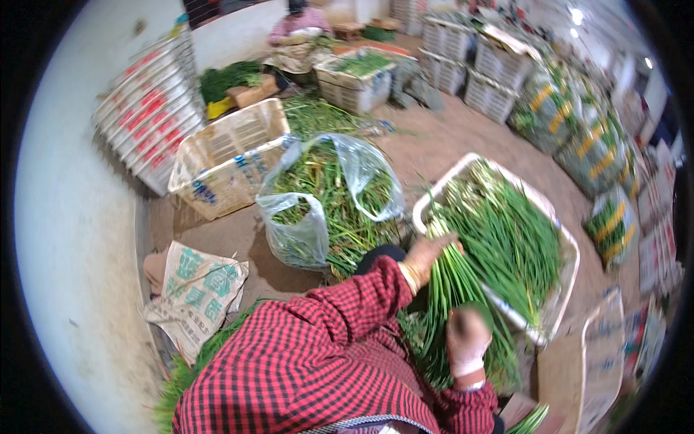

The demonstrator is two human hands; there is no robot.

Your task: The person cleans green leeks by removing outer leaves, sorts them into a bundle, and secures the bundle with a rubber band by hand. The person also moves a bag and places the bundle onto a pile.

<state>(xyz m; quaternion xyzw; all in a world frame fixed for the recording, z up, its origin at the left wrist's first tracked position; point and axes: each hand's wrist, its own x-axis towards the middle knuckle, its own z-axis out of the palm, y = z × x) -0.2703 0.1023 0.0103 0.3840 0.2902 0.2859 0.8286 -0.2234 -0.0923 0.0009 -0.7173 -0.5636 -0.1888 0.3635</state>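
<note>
My left hand (431,254) is closed around a bunch of spring onions (452,279), just below the pale stem ends. Those pale ends point away from me, and the green leaves hang down toward my lap. My right hand (469,339), partly blurred, is at the leaves lower down; whether its fingers grip them cannot be made out. To the right of the bunch stands a white plastic crate (570,255) with many spring onions (504,233) laid in it, pale ends at the far side.
A clear plastic bag (295,238) of leaf trimmings (320,179) stands ahead-left. Beyond it is a slatted crate (217,192). A printed sack (198,290) lies left. Stacked crates (149,114) line the wall. Filled bags (547,108) stand right. Another person (301,32) sits at the back.
</note>
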